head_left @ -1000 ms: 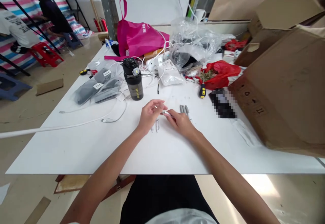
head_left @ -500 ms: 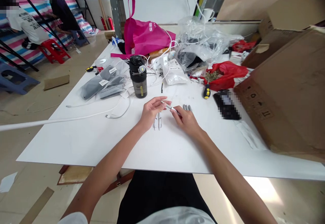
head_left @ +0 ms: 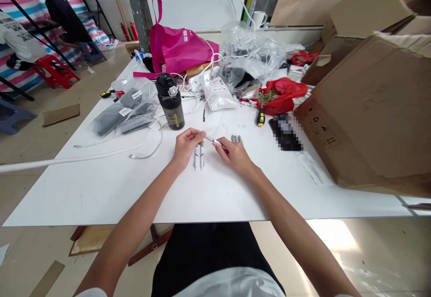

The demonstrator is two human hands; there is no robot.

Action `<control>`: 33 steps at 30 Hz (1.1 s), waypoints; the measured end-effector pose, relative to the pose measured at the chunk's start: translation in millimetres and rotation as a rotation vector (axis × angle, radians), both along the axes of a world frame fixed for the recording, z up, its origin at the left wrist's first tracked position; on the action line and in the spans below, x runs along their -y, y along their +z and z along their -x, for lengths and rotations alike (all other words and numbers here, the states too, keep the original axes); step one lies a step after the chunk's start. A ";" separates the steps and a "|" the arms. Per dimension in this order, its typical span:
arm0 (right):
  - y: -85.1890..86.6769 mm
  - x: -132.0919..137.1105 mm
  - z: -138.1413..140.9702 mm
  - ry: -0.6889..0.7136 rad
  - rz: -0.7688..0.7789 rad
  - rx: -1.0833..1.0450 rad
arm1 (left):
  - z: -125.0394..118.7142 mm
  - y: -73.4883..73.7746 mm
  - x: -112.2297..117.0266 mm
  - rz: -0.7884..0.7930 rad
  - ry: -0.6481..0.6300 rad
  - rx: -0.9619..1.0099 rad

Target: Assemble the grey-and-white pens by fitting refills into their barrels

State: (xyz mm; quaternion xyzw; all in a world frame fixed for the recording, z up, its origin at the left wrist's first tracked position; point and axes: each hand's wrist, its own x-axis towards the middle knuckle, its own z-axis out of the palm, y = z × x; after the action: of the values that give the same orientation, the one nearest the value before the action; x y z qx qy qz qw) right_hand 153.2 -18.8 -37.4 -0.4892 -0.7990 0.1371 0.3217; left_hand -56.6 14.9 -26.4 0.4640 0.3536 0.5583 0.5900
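My right hand is closed around a slim white-and-grey pen, held slantwise above the table. At the pen's far left end, my left hand pinches with thumb and fingers; its fingertips cover that end. Two white pens lie side by side below my left hand, their upper ends partly hidden. Just beyond my right hand lie several grey pen parts, partly covered by it. A short thin black stick lies farther back on the table.
A black bottle stands behind my left hand, beside plastic-wrapped grey packets and white cables. A yellow-black screwdriver, a red bag and a large cardboard box are to the right. Two people sit at the far left.
My left fingers have slid to the pen's left end and curled in, exposing more of its barrel. My right hand keeps its grip. The view has shifted slightly to the right.
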 end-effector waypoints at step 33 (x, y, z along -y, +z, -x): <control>-2.9 -9.1 -2.6 0.037 0.133 -0.136 | -13.4 -9.6 9.7 -0.056 -0.040 -0.028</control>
State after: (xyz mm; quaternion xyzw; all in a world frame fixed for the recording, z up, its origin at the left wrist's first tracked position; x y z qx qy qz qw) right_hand 155.8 -9.7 -40.3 -0.4844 -0.7732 0.2286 0.3394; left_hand -43.3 5.2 -36.0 0.4949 0.3366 0.5495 0.5830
